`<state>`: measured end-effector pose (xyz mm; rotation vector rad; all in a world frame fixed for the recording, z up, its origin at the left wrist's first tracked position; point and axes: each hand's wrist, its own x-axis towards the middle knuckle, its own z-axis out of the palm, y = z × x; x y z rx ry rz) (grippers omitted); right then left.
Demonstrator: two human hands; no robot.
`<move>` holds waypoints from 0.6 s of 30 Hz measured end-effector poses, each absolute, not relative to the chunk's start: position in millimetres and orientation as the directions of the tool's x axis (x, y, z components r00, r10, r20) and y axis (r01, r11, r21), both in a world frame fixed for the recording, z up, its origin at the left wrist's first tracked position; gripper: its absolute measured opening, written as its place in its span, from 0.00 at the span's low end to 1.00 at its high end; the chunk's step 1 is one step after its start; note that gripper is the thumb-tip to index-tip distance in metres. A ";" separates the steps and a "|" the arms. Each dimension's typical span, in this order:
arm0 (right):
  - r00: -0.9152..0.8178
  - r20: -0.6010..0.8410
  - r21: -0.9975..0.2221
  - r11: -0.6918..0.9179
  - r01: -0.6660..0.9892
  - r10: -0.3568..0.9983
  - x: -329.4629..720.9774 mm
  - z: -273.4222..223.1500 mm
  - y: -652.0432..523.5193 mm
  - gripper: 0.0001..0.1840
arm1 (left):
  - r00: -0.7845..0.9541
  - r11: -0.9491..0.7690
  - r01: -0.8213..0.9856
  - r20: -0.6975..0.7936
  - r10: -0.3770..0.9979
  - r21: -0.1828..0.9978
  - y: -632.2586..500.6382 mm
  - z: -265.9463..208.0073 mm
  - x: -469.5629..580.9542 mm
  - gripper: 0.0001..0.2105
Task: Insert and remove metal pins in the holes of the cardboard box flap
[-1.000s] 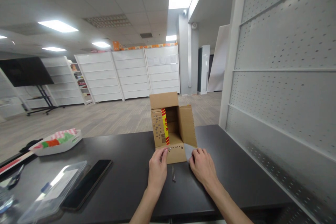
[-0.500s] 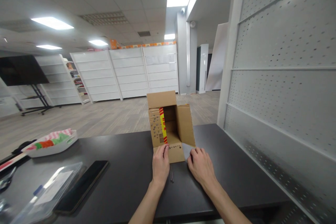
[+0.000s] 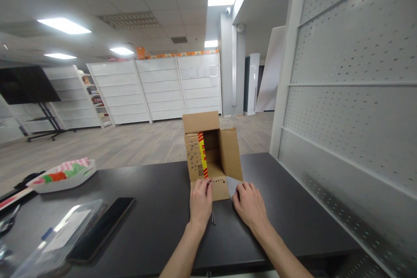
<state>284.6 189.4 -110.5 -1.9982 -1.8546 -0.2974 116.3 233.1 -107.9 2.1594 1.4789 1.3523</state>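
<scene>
An open cardboard box (image 3: pixel 213 160) lies on the dark table with its opening towards me, its flaps spread. Small holes dot its left flap (image 3: pixel 193 156), beside a yellow and red tape strip (image 3: pixel 202 155). Along the front flap (image 3: pixel 220 190) runs a row of holes. My left hand (image 3: pixel 201 200) is closed in a pinch at that flap's left part; whatever is between the fingertips is too small to make out. Just right of its wrist lie thin metal rods (image 3: pixel 213 216). Loosely curled, my right hand (image 3: pixel 250 203) rests on the table right of the box, with no object visible in it.
To the left lie a black phone (image 3: pixel 102 230), a clear plastic case (image 3: pixel 65 236) and a white tray (image 3: pixel 65 186) of colourful pieces. A perforated white panel (image 3: pixel 342 117) borders the table's right side. White shelves (image 3: pixel 163 87) and a screen on a stand (image 3: pixel 28 84) stand farther back.
My left hand has shifted slightly to the right along the front flap, its fingertips still pinched. My right hand and the box have stayed in place.
</scene>
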 end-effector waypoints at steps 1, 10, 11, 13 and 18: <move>0.098 0.416 -0.141 -0.042 0.989 0.904 284.6 -110.6 189.4 0.09 | 0.074 -0.479 0.636 0.570 0.818 0.605 232.6 -107.4 116.3 0.14; 0.095 0.413 -0.139 -0.041 0.989 0.906 284.8 -110.3 188.5 0.09 | 0.055 -0.491 0.608 0.584 0.810 0.624 227.7 -102.5 115.9 0.12; 0.094 0.415 -0.140 -0.039 0.989 0.905 284.8 -110.3 188.4 0.09 | 0.057 -0.496 0.599 0.584 0.810 0.629 227.2 -102.2 116.2 0.12; 0.092 0.417 -0.142 -0.035 0.989 0.904 285.0 -110.2 188.3 0.09 | 0.065 -0.503 0.583 0.580 0.812 0.638 226.6 -102.3 116.8 0.12; 0.092 0.416 -0.145 -0.034 0.989 0.905 285.3 -110.7 188.8 0.09 | 0.096 -0.532 0.553 0.585 0.805 0.642 229.0 -106.6 117.4 0.14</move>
